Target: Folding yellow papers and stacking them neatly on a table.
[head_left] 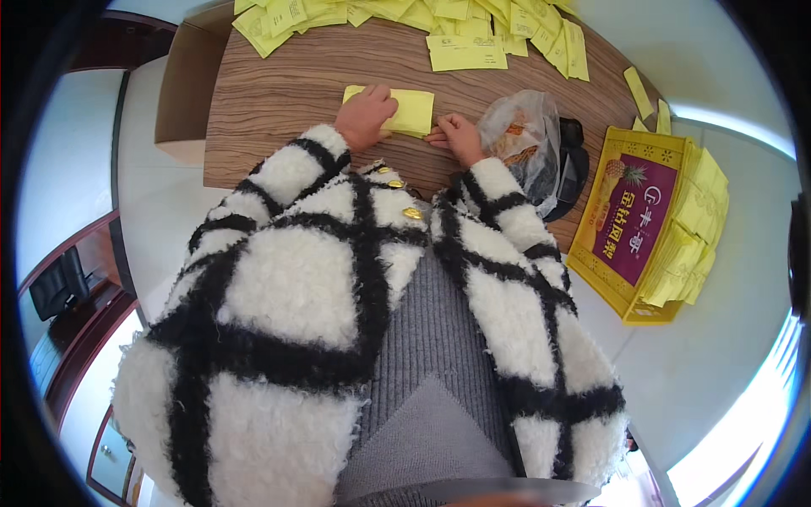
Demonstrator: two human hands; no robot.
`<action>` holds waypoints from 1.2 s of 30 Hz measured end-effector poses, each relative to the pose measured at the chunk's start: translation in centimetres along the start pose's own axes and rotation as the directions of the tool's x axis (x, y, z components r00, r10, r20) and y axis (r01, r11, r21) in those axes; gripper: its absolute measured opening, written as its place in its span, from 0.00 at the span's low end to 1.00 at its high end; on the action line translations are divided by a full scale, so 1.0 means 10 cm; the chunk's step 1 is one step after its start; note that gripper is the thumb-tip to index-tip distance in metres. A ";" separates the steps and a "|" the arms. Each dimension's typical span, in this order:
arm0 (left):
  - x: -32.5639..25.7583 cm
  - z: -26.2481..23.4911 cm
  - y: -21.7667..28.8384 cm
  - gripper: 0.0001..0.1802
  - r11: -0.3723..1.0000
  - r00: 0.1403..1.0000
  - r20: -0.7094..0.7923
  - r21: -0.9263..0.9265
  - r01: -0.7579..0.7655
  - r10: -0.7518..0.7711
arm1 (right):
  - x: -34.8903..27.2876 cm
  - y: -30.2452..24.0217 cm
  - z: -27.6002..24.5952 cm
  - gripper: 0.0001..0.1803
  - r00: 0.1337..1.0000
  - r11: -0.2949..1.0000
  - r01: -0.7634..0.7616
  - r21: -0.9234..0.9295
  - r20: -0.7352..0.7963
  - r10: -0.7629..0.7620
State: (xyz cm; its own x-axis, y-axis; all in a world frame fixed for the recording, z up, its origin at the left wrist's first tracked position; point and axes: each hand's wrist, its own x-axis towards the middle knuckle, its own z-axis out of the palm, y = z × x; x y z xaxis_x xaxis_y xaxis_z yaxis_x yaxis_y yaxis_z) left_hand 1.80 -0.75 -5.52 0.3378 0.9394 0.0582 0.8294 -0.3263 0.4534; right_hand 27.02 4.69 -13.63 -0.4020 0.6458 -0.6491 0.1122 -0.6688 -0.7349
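The yellow paper sheet lies flat on the wooden worktop, near the person's edge of it, with both hands on it in the head view. The left hand rests palm down on the sheet's left part, fingers curled together and pressing onto the paper, covering its near left corner. The right hand sits at the sheet's lower right corner, fingertips drawn together and touching the paper's edge there; whether it pinches the corner or only presses on it I cannot tell. Both forearms come up from the lower edge in fluffy white sleeves with black crossing stripes, over a grey ribbed garment. Just right of the right hand lies a crumpled clear plastic bag with something orange-brown inside, and behind it a black object rests at the worktop's edge. Along the far side of the worktop a scattered heap of more yellow sheets spreads from left to right, one of them lying apart and closer to the hands. A few loose yellow slips sit at the right rim of the worktop. To the right and lower down, off the worktop, stands a yellow cardboard box with a purple panel, and a stack of yellow sheets is tucked along its right side. At the worktop's left end a plain brown carton stands open
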 end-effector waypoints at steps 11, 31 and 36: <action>0.18 -0.09 -0.07 0.57 0.975 0.993 0.081 0.209 0.071 -0.089 | 0.01 -0.13 -0.05 0.14 1.000 0.999 -0.016 0.028 0.027 0.015; 0.39 -0.30 0.26 0.48 0.969 0.971 0.167 0.205 0.137 -0.173 | -0.23 -0.47 -0.12 0.15 1.000 1.000 -0.021 -0.018 -0.010 0.021; 0.45 -0.29 0.24 0.49 0.968 0.972 0.148 0.200 0.149 -0.180 | -0.22 -0.60 -0.11 0.15 0.997 0.996 -0.062 -0.057 -0.041 0.060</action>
State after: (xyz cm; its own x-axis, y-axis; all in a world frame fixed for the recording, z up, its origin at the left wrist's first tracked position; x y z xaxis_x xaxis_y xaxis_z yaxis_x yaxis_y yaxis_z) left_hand 4.00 3.01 -1.62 0.2452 0.9567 -0.1567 0.9425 -0.1974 0.2696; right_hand 28.23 7.72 -8.03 -0.3571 0.6191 -0.6994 0.1889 -0.6854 -0.7032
